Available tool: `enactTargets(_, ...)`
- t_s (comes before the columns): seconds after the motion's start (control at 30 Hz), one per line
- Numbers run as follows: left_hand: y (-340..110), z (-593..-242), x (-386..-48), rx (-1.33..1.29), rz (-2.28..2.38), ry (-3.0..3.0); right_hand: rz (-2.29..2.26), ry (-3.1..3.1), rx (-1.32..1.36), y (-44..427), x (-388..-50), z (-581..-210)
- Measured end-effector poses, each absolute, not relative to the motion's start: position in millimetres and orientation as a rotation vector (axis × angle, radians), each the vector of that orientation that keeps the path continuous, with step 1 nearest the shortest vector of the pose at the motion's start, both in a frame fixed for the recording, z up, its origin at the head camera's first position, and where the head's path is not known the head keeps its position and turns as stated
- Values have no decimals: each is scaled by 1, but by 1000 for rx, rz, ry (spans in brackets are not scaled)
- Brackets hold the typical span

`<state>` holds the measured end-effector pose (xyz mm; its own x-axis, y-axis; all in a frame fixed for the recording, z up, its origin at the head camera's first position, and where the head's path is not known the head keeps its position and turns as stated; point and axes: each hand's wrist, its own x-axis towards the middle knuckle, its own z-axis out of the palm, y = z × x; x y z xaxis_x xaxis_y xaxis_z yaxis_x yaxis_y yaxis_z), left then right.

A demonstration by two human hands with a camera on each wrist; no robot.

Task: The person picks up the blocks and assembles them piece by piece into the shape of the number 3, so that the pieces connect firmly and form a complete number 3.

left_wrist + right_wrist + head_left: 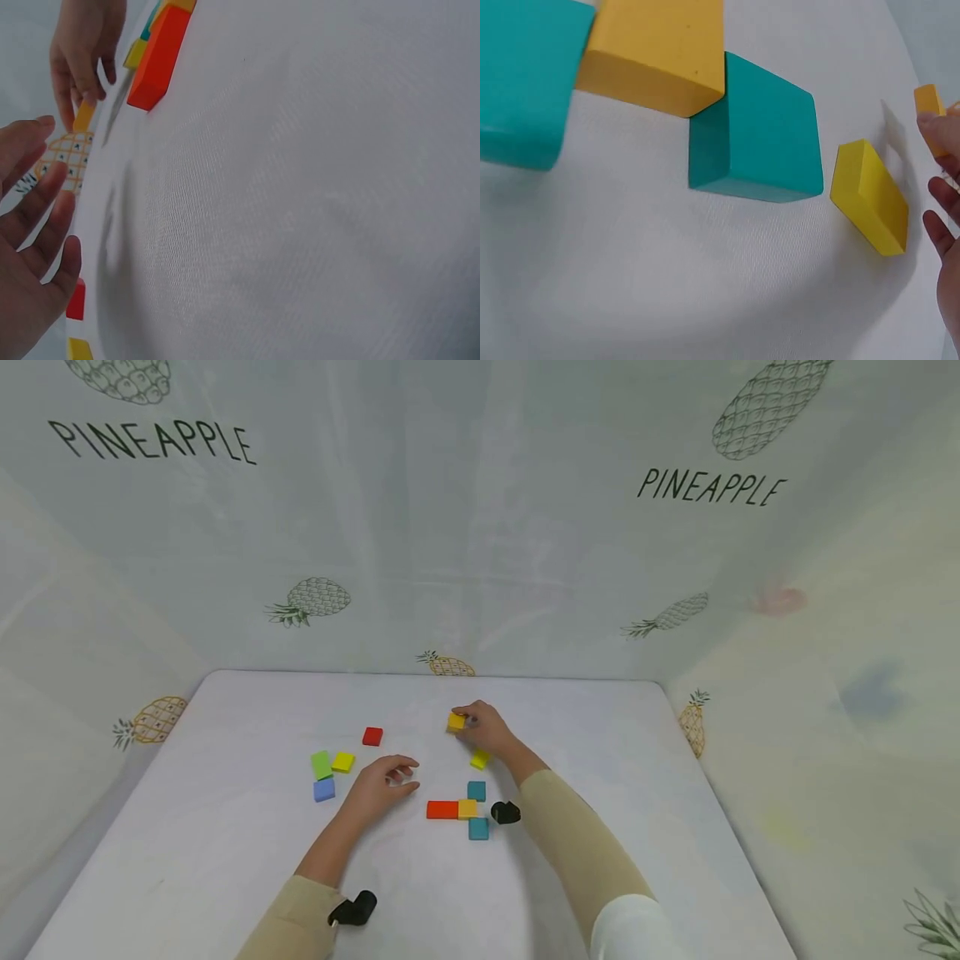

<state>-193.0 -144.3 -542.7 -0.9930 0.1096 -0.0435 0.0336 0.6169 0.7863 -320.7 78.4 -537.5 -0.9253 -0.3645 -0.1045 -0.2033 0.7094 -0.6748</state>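
Between thumb and fingertips my right hand (486,729) pinches an orange-yellow block (454,723) toward the back of the table. A bright yellow block (870,196) lies just in front of that hand. My left hand (381,787) hovers with loosely bent, spread fingers and nothing in them. To its right, a long red block (442,810) meets an orange-yellow block (467,810), with one teal block (477,791) behind and another teal block (478,829) in front. The right wrist view shows that orange-yellow block between the teal ones.
Left of my left hand lie a yellow block (343,762), a green block (321,765) and a blue block (324,789). A red block (372,737) sits farther back. The white table (225,827) ends at a pineapple-print curtain (465,527).
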Motion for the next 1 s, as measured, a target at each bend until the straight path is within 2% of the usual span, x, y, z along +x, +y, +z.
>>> enactTargets(0.43, -140, -539, -176, 106, 1376, 2721, -1085, 2627, -526, 94, -294, -524)
enactTargets(1.0, -144, -551, -164, 127, 1344, 2744, -1148, 2565, -668, 112, -247, -522)
